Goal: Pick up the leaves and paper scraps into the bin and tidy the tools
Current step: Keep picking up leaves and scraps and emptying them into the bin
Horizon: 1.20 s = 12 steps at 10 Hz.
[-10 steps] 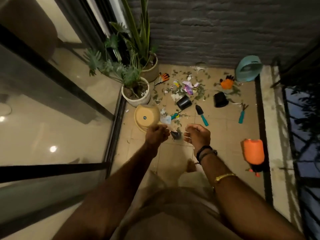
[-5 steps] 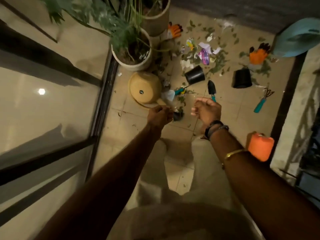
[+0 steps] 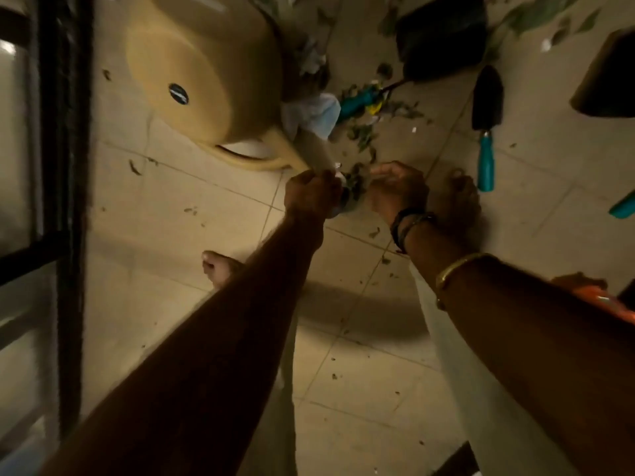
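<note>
A clump of green leaves [image 3: 354, 182] lies on the tiled floor with a small dark object just below it. My left hand [image 3: 311, 195] is a closed fist at the left of the clump, right at the spout tip of a tipped yellow watering can [image 3: 202, 73]. My right hand [image 3: 398, 194] is curled against the clump's right side; whether it grips any leaves is hidden. More leaves [image 3: 364, 137] and a white paper scrap [image 3: 312, 111] lie beyond. A black trowel with a teal handle [image 3: 486, 132] lies to the right, and a teal-handled tool [image 3: 357, 101] lies among the debris.
Two black pots [image 3: 443, 32] [image 3: 608, 77] lie at the top. Another teal handle [image 3: 622, 207] shows at the right edge, and an orange sprayer [image 3: 604, 300] sits behind my right forearm. A dark door frame [image 3: 65, 166] runs down the left. My bare feet [image 3: 220, 266] stand on the tiles.
I have bent down, so the view has closed in on the floor. Both hands have dropped from above the floor to the leaf clump beside the watering can's spout.
</note>
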Available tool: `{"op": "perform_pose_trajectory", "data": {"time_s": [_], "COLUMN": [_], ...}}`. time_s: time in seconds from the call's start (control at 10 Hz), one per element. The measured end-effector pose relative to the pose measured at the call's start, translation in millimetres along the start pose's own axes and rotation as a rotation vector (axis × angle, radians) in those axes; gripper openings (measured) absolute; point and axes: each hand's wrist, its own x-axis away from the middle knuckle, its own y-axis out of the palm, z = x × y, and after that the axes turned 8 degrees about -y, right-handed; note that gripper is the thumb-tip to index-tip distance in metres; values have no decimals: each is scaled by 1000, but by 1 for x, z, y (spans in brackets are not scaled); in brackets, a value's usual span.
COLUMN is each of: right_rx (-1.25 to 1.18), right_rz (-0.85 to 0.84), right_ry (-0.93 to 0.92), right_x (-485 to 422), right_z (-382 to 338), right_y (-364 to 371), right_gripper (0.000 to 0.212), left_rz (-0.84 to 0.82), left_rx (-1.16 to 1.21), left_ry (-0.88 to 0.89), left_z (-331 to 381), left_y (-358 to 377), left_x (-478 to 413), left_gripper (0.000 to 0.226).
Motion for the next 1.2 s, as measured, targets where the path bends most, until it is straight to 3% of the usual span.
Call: {"op": "perform_pose_trajectory", "data": {"time_s": [0.1, 0.2, 0.3, 0.4, 0.5, 0.6, 0.7, 0.8, 0.9, 1.0, 1.1, 1.2], "right_rx": [545, 895, 972, 897, 988, 967, 838, 453, 216, 148, 263, 90], "right_rz": [-152, -348, -386, -353, -359, -278, -143, -126, -220, -208, -115, -181], "right_ry": [-346, -562, -752, -809, -826, -762, -578, -391, -311, -362, -430, -355], "right_x": [-41, -68, -81, -76, -75, -83, -89, -80, -55, -29, -22, -26], "right_z": [32, 56, 81, 75, 69, 70, 70, 54, 30, 15, 11, 3], "right_y": [20, 42, 62, 70, 70, 65, 51, 36, 36, 47, 51, 40], "right_gripper": [34, 50, 60, 47, 24, 14, 12, 20, 26, 23, 29, 48], "left_rz": [-6, -13, 4, 47, 44, 70, 190, 154, -97, -240, -264, -208], "left_rx": [-4, -27, -11, 43, 115, 191, 224, 145, 63, 134, 241, 307], "left_ry": [9, 2, 9, -7, -58, -43, -67, -116, -118, -154, -155, -165], "left_z": [0, 2, -1, -11, -24, -27, -21, -19, -19, -14, -9, -3], "left_y": [10, 12, 6, -8, -28, -39, -40, -29, -11, 14, 28, 32], "left_x": [-46, -73, -94, -100, -104, -101, -94, -87, -76, -68, -68, -74], "left_gripper": [18, 16, 12, 14, 13, 16, 18, 11, 24, 32, 24, 18]}}
